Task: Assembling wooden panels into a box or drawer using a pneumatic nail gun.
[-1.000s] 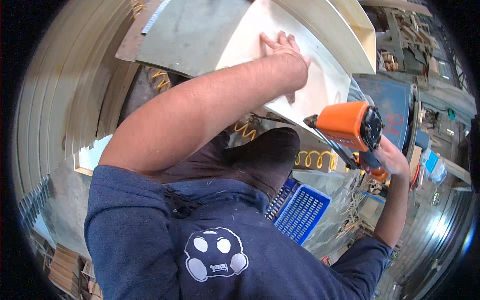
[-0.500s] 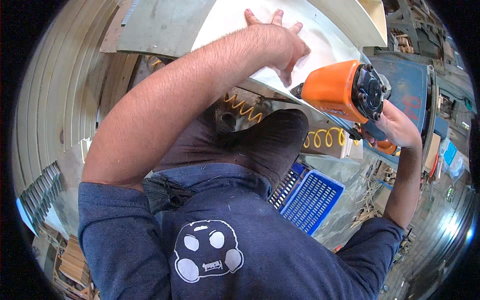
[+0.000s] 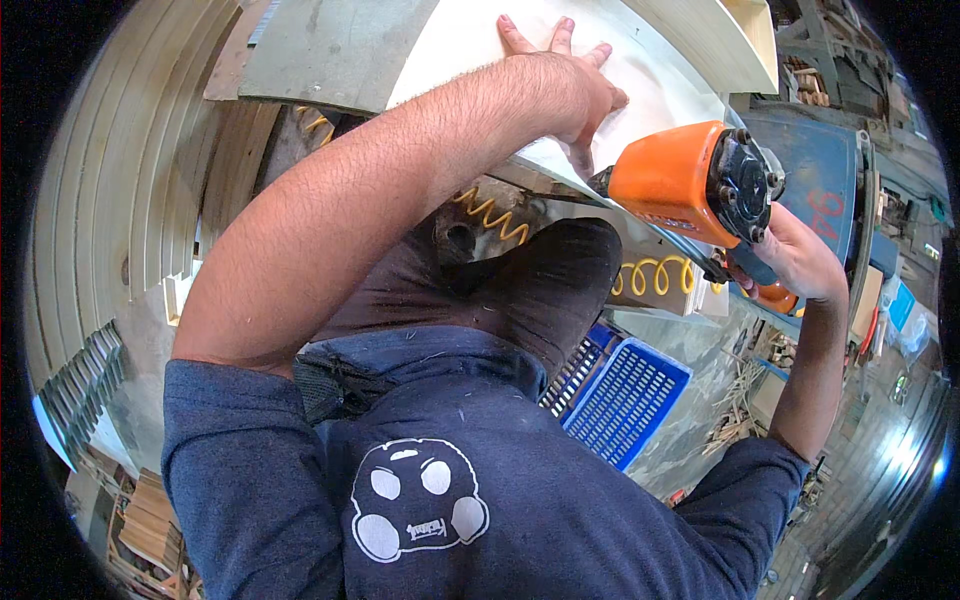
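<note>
My right hand [image 3: 800, 255] is closed round the grip of an orange and black nail gun [image 3: 665, 180]. The gun lies sideways, its dark nose pointing left at the near edge of a pale panel [image 3: 450, 45]. Whether the nose touches the panel I cannot tell. My left hand [image 3: 575, 95] rests on the panel with its fingers spread, just left of the gun's nose. Along the far right side of the panel stands a pale wooden board [image 3: 705, 40].
A grey board [image 3: 320, 55] lies beside the panel. Coiled yellow hoses [image 3: 655, 277] hang below the worktop. A blue plastic crate [image 3: 630, 400] stands on the floor. Long wooden boards [image 3: 100, 180] lean at left, metal strips [image 3: 80, 395] below them. A blue cabinet [image 3: 800, 180] is at right.
Both hands and the gun appear shifted very slightly right, along with the whole view. My left hand stays spread on the panel, and my right hand keeps its grip on the nail gun.
</note>
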A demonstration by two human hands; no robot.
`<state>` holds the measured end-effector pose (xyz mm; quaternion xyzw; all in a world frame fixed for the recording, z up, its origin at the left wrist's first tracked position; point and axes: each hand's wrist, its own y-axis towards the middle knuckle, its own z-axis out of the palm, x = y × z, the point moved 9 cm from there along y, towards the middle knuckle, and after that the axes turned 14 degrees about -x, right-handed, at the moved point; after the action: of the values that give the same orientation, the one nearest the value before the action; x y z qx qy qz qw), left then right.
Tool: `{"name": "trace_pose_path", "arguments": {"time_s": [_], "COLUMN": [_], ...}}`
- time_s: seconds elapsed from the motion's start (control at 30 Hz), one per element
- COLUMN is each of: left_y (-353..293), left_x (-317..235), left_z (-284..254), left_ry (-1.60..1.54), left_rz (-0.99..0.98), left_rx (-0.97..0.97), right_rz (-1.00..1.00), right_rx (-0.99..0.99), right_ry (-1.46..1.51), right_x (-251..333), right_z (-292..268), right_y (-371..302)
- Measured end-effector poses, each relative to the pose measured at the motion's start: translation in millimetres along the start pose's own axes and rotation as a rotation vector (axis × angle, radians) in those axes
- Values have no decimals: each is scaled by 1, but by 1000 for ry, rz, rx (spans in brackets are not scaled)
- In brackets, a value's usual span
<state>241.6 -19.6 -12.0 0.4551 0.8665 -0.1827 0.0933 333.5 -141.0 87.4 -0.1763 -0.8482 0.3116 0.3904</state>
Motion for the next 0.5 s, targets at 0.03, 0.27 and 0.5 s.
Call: {"name": "trace_pose_path", "arguments": {"time_s": [0.03,0.27,0.5], "left_y": [0,-1,-48], "left_x": [0,1,-8], "left_z": [0,2,-43], "left_ry": [-1,-12,52], "left_rz": [3,-1,91], "left_rx": [5,-14,24], "right_rz": [-5,-13,9], "right_rx": [9,36,27], "right_ry": [-3,-23,-39], "right_x": [2,10,6], "right_z": [1,4,0], "right_y": [0,1,2]}}
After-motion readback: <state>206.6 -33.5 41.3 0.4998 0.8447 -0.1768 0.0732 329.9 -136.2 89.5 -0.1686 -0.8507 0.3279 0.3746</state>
